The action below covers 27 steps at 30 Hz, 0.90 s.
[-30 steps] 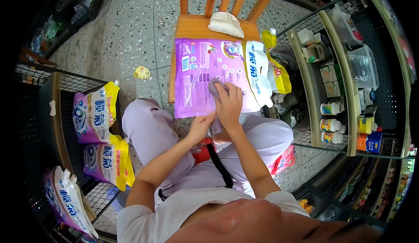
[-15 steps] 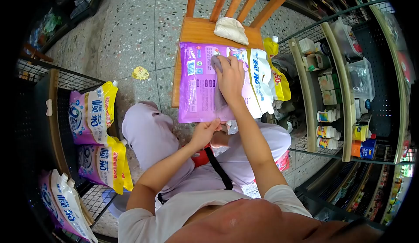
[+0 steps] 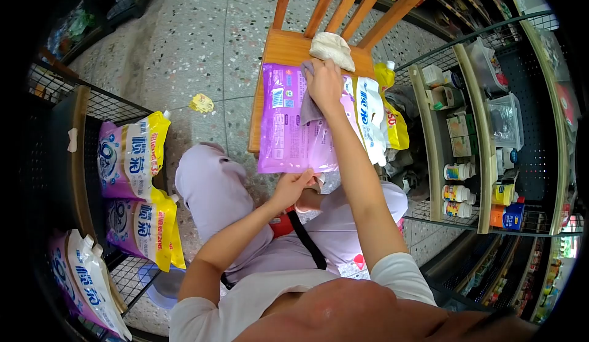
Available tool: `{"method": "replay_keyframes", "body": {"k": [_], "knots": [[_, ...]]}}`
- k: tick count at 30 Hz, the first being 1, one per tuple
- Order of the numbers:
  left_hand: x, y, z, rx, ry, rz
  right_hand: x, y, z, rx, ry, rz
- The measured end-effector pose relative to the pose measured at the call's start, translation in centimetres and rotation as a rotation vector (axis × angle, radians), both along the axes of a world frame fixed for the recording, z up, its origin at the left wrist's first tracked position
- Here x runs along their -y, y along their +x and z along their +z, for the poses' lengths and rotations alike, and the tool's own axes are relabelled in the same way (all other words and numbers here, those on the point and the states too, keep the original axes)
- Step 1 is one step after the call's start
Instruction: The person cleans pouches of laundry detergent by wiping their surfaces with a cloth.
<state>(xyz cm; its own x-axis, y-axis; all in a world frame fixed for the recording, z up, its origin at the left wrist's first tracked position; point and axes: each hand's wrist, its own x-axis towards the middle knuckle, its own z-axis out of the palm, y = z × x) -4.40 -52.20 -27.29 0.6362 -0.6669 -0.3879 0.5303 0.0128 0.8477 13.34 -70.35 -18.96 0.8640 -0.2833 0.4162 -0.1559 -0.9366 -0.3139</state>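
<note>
The rectangular purple-and-white glossy plastic bag (image 3: pixel 316 140) lies flat on the brown wooden slat-backed chair (image 3: pixel 291 47), which apparently serves as a level support. The left hand (image 3: pixel 292 188) pinches the bag's near edge between thumb and fingers, likely to limit slipping. The right hand (image 3: pixel 325 87) grips 1 soft grey cloth (image 3: pixel 311 110) against the bag's upper face. 1 folded off-white cloth (image 3: pixel 332 50) rests near the far edge, presumably for easy reach.

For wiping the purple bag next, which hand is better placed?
Probably the right hand: it has the grey cloth on the purple bag, while the left hand is at the bag's near edge, without a cloth.
</note>
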Motion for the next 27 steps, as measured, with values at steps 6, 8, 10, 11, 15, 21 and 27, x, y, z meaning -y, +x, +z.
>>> {"method": "replay_keyframes", "body": {"k": [6,8,10,11,15,21,27], "knots": [[0.2,0.2,-1.3,0.048,-0.011,-0.024,0.8,2.5,0.1,-0.165,0.05,-0.05],[0.3,0.2,-1.2,0.065,0.001,-0.027,0.8,2.9,0.1,-0.187,0.051,-0.059],[0.3,0.3,-1.1,0.069,-0.002,-0.02,0.7,3.1,0.2,-0.183,0.044,-0.07],[0.3,0.3,-1.0,0.062,0.005,-0.021,0.5,3.0,0.1,-0.141,0.039,-0.06],[0.3,0.4,-1.5,0.023,-0.009,-0.026,0.0,2.0,-0.3,-0.023,0.023,-0.042],[0.1,0.7,-1.7,0.023,0.021,-0.045,-0.1,0.0,-0.6,0.058,-0.03,-0.011],[0.1,0.6,-1.1,0.025,-0.02,-0.008,-1.3,-4.3,0.2,0.076,-0.003,-0.016]]}}
